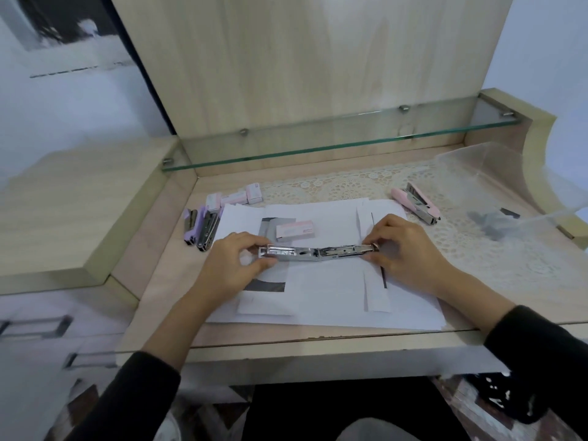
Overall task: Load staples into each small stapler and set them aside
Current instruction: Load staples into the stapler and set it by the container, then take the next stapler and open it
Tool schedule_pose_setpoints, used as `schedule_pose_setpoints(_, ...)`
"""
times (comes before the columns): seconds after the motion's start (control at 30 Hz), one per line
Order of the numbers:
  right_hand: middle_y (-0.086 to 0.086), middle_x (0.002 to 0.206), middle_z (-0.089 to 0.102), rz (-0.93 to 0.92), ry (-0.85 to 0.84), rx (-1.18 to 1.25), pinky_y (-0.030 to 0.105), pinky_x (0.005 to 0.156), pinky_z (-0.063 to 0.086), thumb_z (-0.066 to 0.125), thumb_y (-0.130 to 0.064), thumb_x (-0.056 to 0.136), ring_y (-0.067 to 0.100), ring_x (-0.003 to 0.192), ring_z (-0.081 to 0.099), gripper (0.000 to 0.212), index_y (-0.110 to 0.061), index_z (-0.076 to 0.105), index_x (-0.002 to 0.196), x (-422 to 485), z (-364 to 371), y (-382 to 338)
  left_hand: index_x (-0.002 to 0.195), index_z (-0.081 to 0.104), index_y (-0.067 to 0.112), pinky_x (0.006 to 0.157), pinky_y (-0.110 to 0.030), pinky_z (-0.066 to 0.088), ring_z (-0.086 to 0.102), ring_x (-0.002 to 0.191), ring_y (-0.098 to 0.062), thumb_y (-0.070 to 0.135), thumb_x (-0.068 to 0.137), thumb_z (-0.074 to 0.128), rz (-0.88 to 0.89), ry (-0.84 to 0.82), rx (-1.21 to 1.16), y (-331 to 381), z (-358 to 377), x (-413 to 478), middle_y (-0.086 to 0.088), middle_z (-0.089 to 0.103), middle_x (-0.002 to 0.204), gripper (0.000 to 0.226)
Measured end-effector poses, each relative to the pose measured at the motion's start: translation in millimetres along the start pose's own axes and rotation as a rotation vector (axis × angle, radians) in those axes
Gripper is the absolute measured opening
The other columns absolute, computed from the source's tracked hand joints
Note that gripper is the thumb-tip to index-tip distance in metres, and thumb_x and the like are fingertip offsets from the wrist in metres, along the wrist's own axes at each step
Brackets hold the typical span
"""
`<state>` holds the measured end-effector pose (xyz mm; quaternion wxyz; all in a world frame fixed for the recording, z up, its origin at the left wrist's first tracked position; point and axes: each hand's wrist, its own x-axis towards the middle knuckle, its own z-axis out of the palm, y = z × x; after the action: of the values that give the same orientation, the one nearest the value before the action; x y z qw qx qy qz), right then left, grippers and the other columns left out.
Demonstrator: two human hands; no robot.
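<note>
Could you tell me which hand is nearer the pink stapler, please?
Right: the right hand sits just in front of the pink stapler; the left hand is well off to its left.

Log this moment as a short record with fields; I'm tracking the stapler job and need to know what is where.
in hands: silver stapler, opened out flat, over the paper sheets
left hand: pinches one end
right hand: pinches the other end
staple box: on the paper, just behind the silver stapler
left side: purple stapler, lying open, near more staple boxes
right side: pink stapler, open, on the lace mat
far right: clear tub
</note>
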<state>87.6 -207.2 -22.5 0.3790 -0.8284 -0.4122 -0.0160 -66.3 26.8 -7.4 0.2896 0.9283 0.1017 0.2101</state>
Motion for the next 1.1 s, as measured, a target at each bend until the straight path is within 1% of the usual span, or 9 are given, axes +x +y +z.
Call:
schedule_pose_setpoints(0.03,0.001,0.084,0.057,-0.002,-0.004,-0.031,0.027,0.076,0.040,0.074,-0.010,0.073,0.019,0.081,0.053,0.013,-0.011,0.069,0.084,0,0,-2,0.090,0.069,0.019,0.072,-0.005,0.038,0.053,0.076,0.005,0.023,0.073,0.076,-0.035,0.007,-0.090,3,-2,1,0.016,0.061,0.083,0.019)
schedule_pose_setpoints(0.13,-0.007,0.073,0.054,0.013,-0.005,-0.017,0.017,0.065,0.032,0.070,-0.012,0.077,0.010,0.070,0.051,0.011,-0.012,0.063,0.086,0,-3,-14,0.087,0.063,0.026,0.074,-0.009,0.045,0.058,0.076,0.003,0.001,0.077,0.069,-0.115,0.010,-0.356,18,-8,4,0.009,0.064,0.088,0.027)
schedule_pose_setpoints(0.23,-0.007,0.059,0.049,0.109,0.031,0.277,0.008,0.055,0.037,0.072,-0.009,0.076,0.002,0.052,0.047,0.014,-0.015,0.062,0.083,2,-8,-31,0.091,0.064,0.024,0.076,-0.014,0.049,0.059,0.078,-0.003,-0.001,0.076,0.068,-0.150,0.095,-0.493,35,-6,8,0.007,0.066,0.089,0.029)
schedule_pose_setpoints(0.33,-0.002,0.063,0.061,0.156,-0.012,0.534,0.013,0.065,0.050,0.075,-0.002,0.069,0.008,0.059,0.059,0.023,-0.015,0.067,0.087,5,-5,-47,0.101,0.065,0.014,0.077,-0.016,0.051,0.061,0.075,0.000,-0.001,0.076,0.068,-0.175,0.156,-0.560,54,8,11,0.005,0.067,0.086,0.029)
schedule_pose_setpoints(0.5,0.008,0.068,0.069,0.170,-0.001,0.579,0.024,0.070,0.056,0.067,0.009,0.073,0.017,0.061,0.067,0.020,-0.010,0.070,0.080,3,2,-53,0.123,0.055,0.019,0.088,-0.013,0.046,0.060,0.099,-0.003,0.007,0.072,0.075,-0.153,0.044,-0.518,61,26,7,0.005,0.062,0.113,0.055)
schedule_pose_setpoints(0.6,0.009,0.067,0.069,0.143,-0.006,0.540,0.019,0.067,0.055,0.070,0.004,0.072,0.015,0.059,0.065,0.020,-0.016,0.070,0.074,1,1,-56,0.128,0.043,0.022,0.089,-0.007,0.041,0.055,0.104,-0.003,0.017,0.060,0.084,-0.116,0.011,-0.427,67,34,2,0.014,0.055,0.113,0.080)
schedule_pose_setpoints(0.8,0.008,0.073,0.070,0.148,0.015,0.569,0.022,0.069,0.056,0.063,0.011,0.075,0.018,0.063,0.066,0.025,-0.012,0.069,0.084,1,-2,-55,0.107,0.049,0.022,0.083,-0.018,0.051,0.061,0.084,-0.006,0.009,0.073,0.075,-0.051,0.199,-0.327,74,43,4,0.005,0.061,0.092,0.044)
schedule_pose_setpoints(0.97,0.004,0.075,0.069,0.154,0.010,0.526,0.019,0.068,0.056,0.061,0.011,0.076,0.021,0.066,0.066,0.029,-0.016,0.068,0.086,1,-6,-51,0.097,0.050,0.024,0.073,-0.003,0.045,0.060,0.071,0.007,0.002,0.074,0.073,-0.014,0.255,-0.295,73,42,2,0.008,0.061,0.081,0.039)
schedule_pose_setpoints(1.1,-0.002,0.077,0.069,0.147,-0.013,0.498,0.015,0.070,0.053,0.066,0.005,0.075,0.015,0.068,0.066,0.029,-0.021,0.068,0.089,0,-4,-51,0.101,0.051,0.022,0.074,0.001,0.040,0.058,0.074,0.013,0.007,0.073,0.075,0.006,0.171,-0.291,74,39,0,0.021,0.057,0.083,0.040)
